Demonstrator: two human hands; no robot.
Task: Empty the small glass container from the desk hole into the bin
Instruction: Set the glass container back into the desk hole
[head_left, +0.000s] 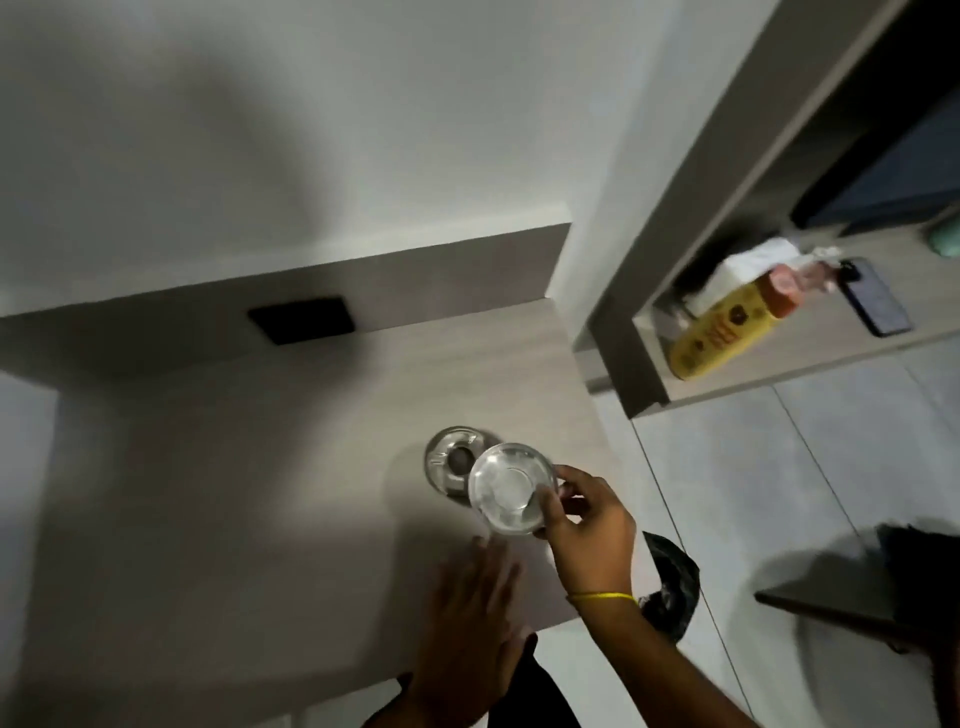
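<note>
My right hand (589, 525) grips a small round glass container (506, 486) by its right rim, holding it just above the wooden desk (234, 493). Behind and to the left of it lies a round metal-rimmed desk hole (449, 460), partly covered by the glass. My left hand (467, 623) hovers flat and blurred over the desk's front edge, fingers apart, holding nothing. A bin with a black plastic liner (672, 587) stands on the floor to the right of the desk, mostly hidden behind my right forearm.
A black square panel (301, 319) sits in the desk's back board. To the right, a shelf (779, 374) holds a yellow bottle (727, 327), tissues (748, 265) and a dark phone (875, 299). Grey floor tiles (753, 467) lie right of the desk. A dark piece of furniture (857, 608) is at lower right.
</note>
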